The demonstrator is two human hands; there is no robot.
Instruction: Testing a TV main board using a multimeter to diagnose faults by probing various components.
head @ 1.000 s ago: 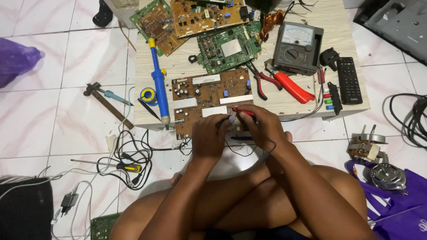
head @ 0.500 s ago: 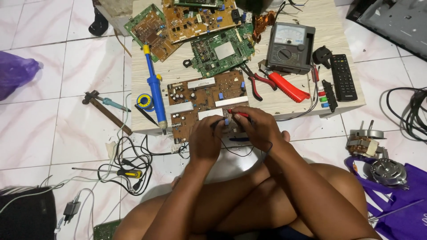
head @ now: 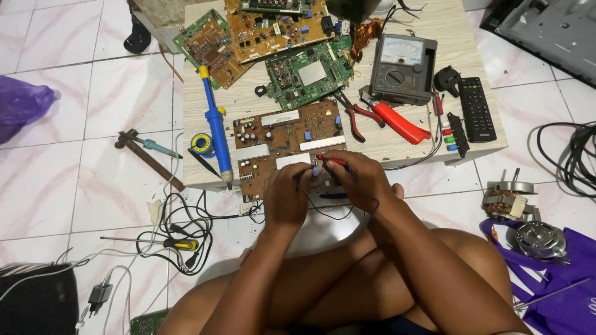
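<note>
A brown circuit board [head: 282, 133] lies at the near edge of a low wooden table [head: 434, 37]. My left hand [head: 285, 195] rests on the board's near edge and grips a black test probe [head: 301, 175]. My right hand [head: 360, 177] holds a red test probe [head: 328, 160] with its tip on the same board. A thin black lead [head: 329, 214] hangs under both hands. Behind the board are a grey analog multimeter [head: 403, 68] and a green circuit board [head: 307, 74].
On the table lie a blue desoldering pump [head: 217, 133], a solder spool [head: 202, 144], red-handled pliers [head: 388, 118], a black remote [head: 477, 108] and more boards. On the tiled floor are a hammer [head: 149, 158], tangled cables [head: 180, 229], a screwdriver [head: 167, 243] and motor parts [head: 521, 217].
The view has shifted so the table sits slightly higher and further right. Both hands stay on the brown board with the probes, moving only slightly.
</note>
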